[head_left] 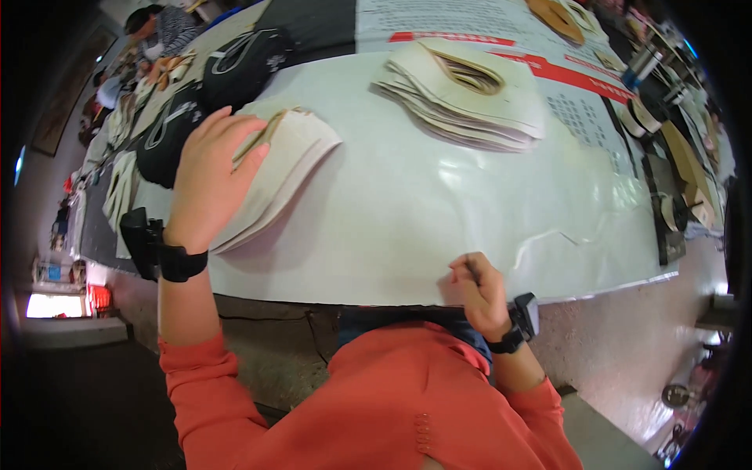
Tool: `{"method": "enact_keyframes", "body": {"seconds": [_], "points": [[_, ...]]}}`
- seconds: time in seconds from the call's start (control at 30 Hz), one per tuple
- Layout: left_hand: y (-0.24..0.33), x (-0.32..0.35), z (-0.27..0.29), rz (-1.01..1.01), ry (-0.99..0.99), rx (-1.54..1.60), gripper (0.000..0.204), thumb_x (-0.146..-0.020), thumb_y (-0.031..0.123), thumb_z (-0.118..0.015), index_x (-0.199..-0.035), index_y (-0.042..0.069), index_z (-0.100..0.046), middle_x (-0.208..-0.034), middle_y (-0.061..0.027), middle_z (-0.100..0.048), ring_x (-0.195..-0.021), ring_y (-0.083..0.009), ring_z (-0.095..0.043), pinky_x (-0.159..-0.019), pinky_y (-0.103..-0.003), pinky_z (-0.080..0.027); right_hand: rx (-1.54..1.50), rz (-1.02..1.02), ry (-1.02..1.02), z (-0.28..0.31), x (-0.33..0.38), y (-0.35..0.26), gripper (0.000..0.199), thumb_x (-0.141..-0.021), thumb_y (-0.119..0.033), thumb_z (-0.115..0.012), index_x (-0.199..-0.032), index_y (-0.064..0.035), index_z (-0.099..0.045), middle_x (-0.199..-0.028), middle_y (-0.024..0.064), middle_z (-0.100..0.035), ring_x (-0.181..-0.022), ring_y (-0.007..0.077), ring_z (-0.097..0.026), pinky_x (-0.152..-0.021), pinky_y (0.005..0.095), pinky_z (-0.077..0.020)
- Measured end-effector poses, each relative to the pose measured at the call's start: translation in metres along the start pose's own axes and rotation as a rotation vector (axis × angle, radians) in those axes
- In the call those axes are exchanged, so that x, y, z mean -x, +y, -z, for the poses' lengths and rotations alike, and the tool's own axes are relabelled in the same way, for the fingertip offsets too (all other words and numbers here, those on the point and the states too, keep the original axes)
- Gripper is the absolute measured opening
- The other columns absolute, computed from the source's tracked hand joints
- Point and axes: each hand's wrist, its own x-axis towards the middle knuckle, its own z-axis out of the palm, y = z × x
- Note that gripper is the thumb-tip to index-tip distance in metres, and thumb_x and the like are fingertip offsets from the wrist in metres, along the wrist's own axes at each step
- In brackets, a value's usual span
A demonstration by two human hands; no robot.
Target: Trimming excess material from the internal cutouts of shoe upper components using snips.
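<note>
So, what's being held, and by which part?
The right hand seems to hold a small dark object in curled fingers, part unclear. The left hand is at the edge of the left pale stack; whether it grips can't be told.

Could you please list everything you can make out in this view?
Near stack: one, off-white, by left hand
Far stack: one, off-white, right of centre
Bundles: two, black, upper left
Cover sheet: one, white, centre
Sole-shaped piece: one, tan, upper right
Co-worker: at least one, patterned top, upper left
Edge clutter: uncountable, mixed, both sides
Wristbands: two, black, wrists
Left hand: one, bare, on near stack
Right hand: one, bare, near edge, fingers curled
</note>
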Motion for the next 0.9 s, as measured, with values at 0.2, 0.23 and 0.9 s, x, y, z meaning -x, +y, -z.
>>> {"method": "enact_keyframes", "body": {"seconds": [0.2, 0.23, 0.9], "points": [[0.054, -0.05, -0.014, -0.178, 0.031, -0.118, 0.028, -0.093, 0.016, -0.069, -0.118, 0.005, -0.069, -0.124, -0.0094, -0.068, -0.131, -0.0347, -0.054, -0.109, -0.045, -0.041, 0.075, 0.059, -0.012, -0.006, -0.003, -0.005, 0.008, -0.095, -0.006, -0.069, -0.096, 0.0008, -0.066, -0.075, 0.0071, -0.064, -0.064, 0.01, -0.054, -0.06, 0.0263, -0.0472], [0.064, -0.058, -0.019, -0.235, 0.097, -0.128, 0.027, -0.09, 0.016, -0.071, -0.115, 0.006, -0.07, -0.119, -0.0085, -0.069, -0.127, -0.0334, -0.056, -0.108, -0.045, -0.041, 0.081, 0.056, -0.003, -0.006, -0.003, -0.005, 0.008, -0.095, -0.006, -0.069, -0.096, 0.0008, -0.066, -0.075, 0.0071, -0.064, -0.064, 0.01, -0.054, -0.06, 0.0263, -0.0472], [0.196, -0.173, -0.227, -0.302, 0.077, 0.094, 0.022, -0.093, 0.027, -0.068, -0.082, 0.009, -0.067, -0.076, -0.0097, -0.067, -0.078, -0.0312, -0.068, -0.068, -0.045, -0.054, 0.053, 0.162, -0.021, -0.006, -0.003, 0.002, 0.013, -0.095, -0.014, -0.071, -0.094, -0.0022, -0.065, -0.071, 0.0095, -0.066, -0.058, 0.0208, -0.063, -0.057, 0.0322, -0.0497]]}}
